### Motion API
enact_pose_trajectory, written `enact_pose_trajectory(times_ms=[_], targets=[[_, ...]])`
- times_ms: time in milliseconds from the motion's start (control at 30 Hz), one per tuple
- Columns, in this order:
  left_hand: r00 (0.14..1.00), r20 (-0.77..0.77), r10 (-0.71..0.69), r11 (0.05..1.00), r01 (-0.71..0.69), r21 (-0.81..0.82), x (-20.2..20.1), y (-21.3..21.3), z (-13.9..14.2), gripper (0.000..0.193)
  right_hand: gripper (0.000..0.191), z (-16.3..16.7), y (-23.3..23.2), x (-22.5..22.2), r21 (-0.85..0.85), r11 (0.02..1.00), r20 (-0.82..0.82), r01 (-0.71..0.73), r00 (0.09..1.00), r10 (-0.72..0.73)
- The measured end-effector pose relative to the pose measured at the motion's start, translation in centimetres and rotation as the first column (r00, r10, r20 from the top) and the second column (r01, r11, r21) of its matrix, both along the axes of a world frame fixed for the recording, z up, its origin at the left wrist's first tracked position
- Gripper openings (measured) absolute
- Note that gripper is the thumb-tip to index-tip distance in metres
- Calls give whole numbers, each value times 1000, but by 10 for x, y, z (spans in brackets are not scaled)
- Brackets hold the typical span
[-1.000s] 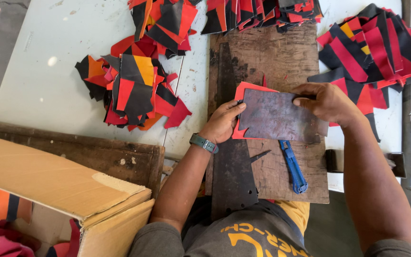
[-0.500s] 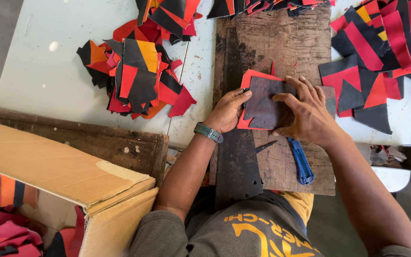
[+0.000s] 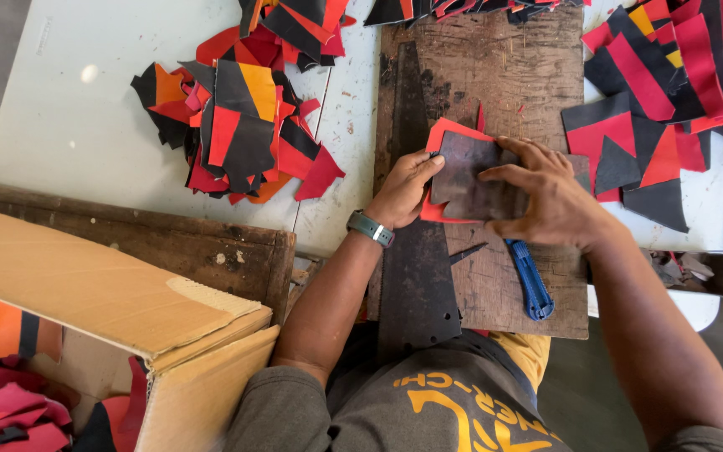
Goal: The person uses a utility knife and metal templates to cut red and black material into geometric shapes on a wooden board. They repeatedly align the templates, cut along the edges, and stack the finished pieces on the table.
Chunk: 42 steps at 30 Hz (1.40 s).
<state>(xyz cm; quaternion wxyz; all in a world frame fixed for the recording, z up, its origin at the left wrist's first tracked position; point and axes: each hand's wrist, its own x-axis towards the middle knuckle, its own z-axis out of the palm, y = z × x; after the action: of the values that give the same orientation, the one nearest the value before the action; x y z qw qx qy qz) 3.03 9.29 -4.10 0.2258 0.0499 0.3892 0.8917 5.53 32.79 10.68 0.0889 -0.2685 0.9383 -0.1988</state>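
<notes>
A dark metal template, roughly rectangular, is laid flat on a red leather piece in the middle of the wooden cutting board. Its long axis is set almost across the board, left to right, tilted slightly, with the near left corner lower. The red piece is seen only as a rim at the upper left edge and along the lower left edge of the template.

The template is pressed down by both hands. The left hand is curled at the left edge, its fingertips bent onto the edge of the plate and its thumb laid along the top left corner. The right hand is spread wide over the right half, fingers splayed and flat on the metal, so that the right end is hidden beneath it. Nothing is pinched or lifted; the plate is held between the two hands and lies under the fingers of both.

A blue-handled knife is left on the board just below the right hand, untouched. Heaps of red, black and orange offcuts are strewn over the pale table, and a cardboard box is seen at the lower left.
</notes>
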Motion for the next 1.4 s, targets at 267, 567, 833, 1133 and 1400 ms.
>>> enact_pose_trajectory(times_ms=[267,567,833,1133,1400], targets=[[999,-43,-13,996,9,-88,-2,0,-5,24,73,11,21,-17,-122,992,233,-27,971,55],[1000,11,7,999,-6,-36,-4,-1,-8,23,93,14,-2,-5,94,996,88,7,996,-15],[999,38,38,999,-37,-34,-7,0,-15,22,96,2,-11,3,100,993,-32,66,997,-63],[999,41,-6,1000,7,-25,-5,-2,-6,25,88,23,3,-16,-8,1000,291,17,957,-14],[997,75,21,1000,-20,-9,-6,-2,-8,22,93,3,-7,0,62,998,-37,22,999,-20]])
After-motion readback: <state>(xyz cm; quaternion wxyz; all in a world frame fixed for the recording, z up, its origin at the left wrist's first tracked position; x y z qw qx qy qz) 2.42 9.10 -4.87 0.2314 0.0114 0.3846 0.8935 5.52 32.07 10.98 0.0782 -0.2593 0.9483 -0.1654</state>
